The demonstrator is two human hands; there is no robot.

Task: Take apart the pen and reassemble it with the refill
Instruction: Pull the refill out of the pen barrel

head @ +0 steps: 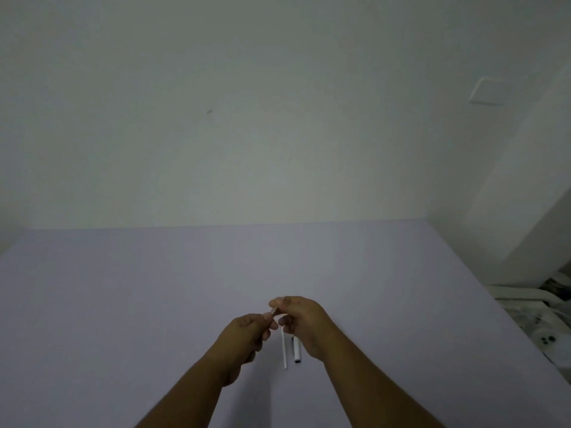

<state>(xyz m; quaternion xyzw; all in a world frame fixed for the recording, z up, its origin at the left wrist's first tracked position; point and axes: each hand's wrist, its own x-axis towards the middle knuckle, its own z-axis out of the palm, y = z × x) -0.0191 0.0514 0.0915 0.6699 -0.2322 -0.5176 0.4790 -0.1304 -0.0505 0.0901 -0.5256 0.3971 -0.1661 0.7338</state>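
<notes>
Right now both hands are meeting above the table [123, 304], w/ a small pen piece [273, 310] pinched between them. It's tiny, light, prob. slick, so gripping at its ends w/ fingertips looks best. Left hand [247, 333] is curling, fingers clamped on it from 8 o'clock; right hand [301, 319] is arching over from 3 o'clock, thumb and forefinger closing on the other end. The thin refill [284, 350] and pen barrel [296, 350] are lying side by side, at 6 o'clock of the hands.
</notes>
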